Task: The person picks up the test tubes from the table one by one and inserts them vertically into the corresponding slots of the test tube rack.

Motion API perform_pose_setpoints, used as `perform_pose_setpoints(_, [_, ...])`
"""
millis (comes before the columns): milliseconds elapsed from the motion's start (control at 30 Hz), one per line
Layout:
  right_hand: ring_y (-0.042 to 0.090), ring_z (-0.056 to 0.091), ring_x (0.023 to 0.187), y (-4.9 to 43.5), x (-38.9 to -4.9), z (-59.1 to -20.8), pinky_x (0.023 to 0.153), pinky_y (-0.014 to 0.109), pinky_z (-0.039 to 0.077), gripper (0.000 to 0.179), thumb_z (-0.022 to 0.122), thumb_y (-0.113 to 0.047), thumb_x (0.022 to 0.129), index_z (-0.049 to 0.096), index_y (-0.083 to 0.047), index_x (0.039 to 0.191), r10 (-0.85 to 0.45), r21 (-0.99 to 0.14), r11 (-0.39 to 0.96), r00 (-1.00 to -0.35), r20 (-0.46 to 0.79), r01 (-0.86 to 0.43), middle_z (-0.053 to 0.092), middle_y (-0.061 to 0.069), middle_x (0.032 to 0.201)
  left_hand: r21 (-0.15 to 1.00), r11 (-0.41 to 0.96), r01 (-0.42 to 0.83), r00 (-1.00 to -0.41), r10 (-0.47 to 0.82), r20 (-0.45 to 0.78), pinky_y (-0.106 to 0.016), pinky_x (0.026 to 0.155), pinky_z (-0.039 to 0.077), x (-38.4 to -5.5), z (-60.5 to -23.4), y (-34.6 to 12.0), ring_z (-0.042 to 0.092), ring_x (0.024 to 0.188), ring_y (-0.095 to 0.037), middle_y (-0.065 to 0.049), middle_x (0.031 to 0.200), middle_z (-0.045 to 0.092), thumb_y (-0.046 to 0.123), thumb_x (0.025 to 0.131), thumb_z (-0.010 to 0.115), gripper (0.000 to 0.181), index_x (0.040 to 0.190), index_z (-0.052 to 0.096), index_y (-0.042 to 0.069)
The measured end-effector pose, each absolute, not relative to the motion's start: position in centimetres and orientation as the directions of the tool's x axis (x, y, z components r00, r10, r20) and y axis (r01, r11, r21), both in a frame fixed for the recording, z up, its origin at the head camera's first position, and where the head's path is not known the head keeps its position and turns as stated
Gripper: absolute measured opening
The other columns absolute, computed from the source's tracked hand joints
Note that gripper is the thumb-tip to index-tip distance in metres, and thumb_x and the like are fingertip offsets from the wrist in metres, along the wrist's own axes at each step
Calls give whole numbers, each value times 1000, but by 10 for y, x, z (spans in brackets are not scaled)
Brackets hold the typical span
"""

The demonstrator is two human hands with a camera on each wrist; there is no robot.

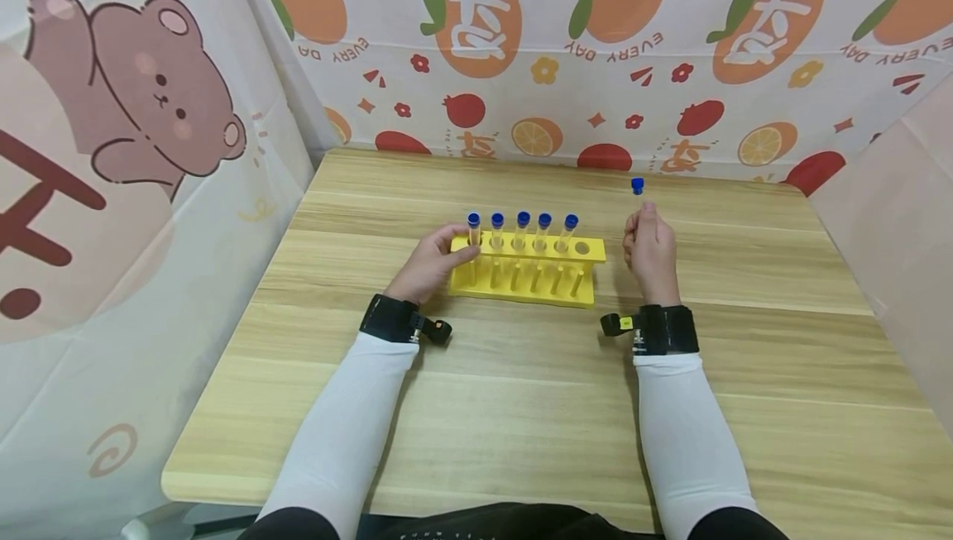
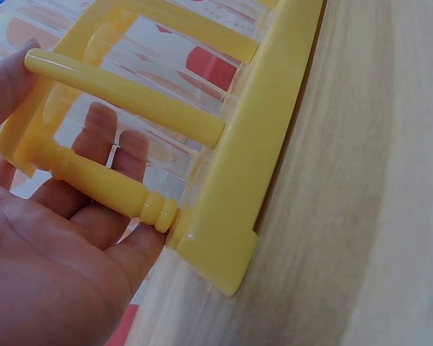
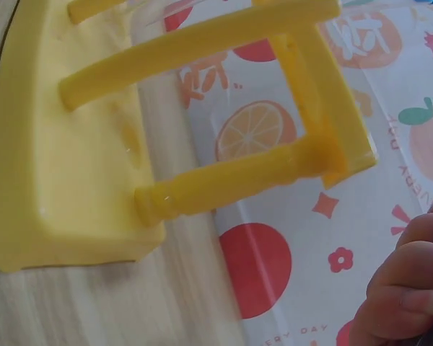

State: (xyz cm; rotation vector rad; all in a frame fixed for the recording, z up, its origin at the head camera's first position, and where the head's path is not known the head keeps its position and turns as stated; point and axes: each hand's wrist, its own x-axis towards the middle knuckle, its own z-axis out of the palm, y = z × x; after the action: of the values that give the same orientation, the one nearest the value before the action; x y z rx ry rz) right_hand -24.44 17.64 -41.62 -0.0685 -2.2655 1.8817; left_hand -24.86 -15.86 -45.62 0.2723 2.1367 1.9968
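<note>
A yellow test tube rack (image 1: 521, 298) stands on the table, with several clear test tubes (image 1: 519, 236) upright in it under blue caps. The hole (image 1: 582, 248) at its right end shows no tube. My left hand (image 1: 432, 263) grips the rack's left end, thumb at the top plate and fingers behind the end post (image 2: 105, 184). To the right of the rack, my right hand (image 1: 653, 250) is raised, pinching another test tube whose blue cap (image 1: 637, 184) sticks up above the fingers. The rest of that tube is hidden by the hand. Curled fingers (image 3: 408, 288) show at the right wrist view's edge.
The wooden table (image 1: 521, 424) carries the rack. Behind it hangs a white cloth (image 1: 566, 93) printed with fruit, and a bear-print cloth (image 1: 246, 292) hangs at the left. Both wrists wear black straps with small cameras (image 1: 439, 332) sticking inward.
</note>
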Motion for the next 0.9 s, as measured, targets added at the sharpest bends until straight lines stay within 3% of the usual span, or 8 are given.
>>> perform_pose_setpoints(200, [11, 40, 47, 168, -234, -396, 42, 21, 34, 47, 30, -40, 107, 59, -2, 112, 140, -953, 266, -972, 189, -147, 46, 6, 65, 997, 76, -13, -963, 267, -32, -27, 93, 44, -249, -457, -158, 44, 128, -21, -6, 137, 52, 14, 94, 66, 31, 124, 60, 7])
perform_pose_setpoints(400, [21, 49, 63, 166, -233, -393, 52, 21, 42, 37, 41, -28, 106, 55, -6, 133, 127, -938, 284, -962, 240, -197, 53, 12, 83, 997, 72, -15, -963, 268, -34, -28, 94, 43, -249, -456, -159, 44, 129, -22, -6, 137, 52, 14, 94, 67, 31, 124, 60, 7])
perform_pose_setpoints(633, [33, 57, 85, 162, -229, -388, 65, 18, 46, 33, 51, -19, 103, 58, -4, 132, 133, -930, 293, -953, 271, -223, 60, 11, 91, 997, 73, -11, -963, 268, -30, -29, 94, 43, -249, -456, -159, 43, 129, -21, -6, 137, 52, 14, 94, 66, 31, 124, 59, 6])
perform_pose_setpoints(900, [8, 57, 78, 159, -226, -383, 64, 19, 41, 30, 57, -14, 99, 60, -3, 126, 154, -908, 335, -936, 315, -250, 64, 9, 91, 998, 66, -13, -962, 270, -30, -30, 95, 42, -251, -459, -159, 42, 132, -22, -6, 138, 51, 14, 94, 66, 30, 123, 59, 7])
